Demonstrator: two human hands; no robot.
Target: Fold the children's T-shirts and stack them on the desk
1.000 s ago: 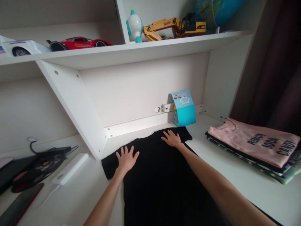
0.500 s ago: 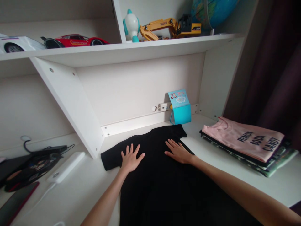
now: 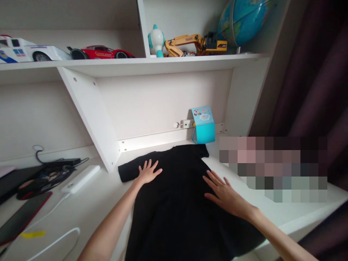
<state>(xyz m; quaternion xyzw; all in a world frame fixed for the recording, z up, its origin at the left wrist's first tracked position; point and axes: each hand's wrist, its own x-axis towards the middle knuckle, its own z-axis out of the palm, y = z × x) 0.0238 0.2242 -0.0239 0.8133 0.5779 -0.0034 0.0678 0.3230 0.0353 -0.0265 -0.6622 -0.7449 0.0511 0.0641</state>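
The left hand (image 3: 148,173) and right hand (image 3: 225,195) are pressing flat with both grips open and holding nothing on the black T-shirt (image 3: 174,214) at lower centre of the frame on the white worktop (image 3: 92,195), where any dragging palm is risking rucking the fabric or pulling the sleeve (image 3: 127,172) askew.

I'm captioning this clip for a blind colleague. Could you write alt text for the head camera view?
Two bare hands lie open on a black T-shirt spread on a white desk: the left hand near a sleeve, the right hand further down the shirt. Above, a shelf holds a red toy car, a toy excavator and a globe.
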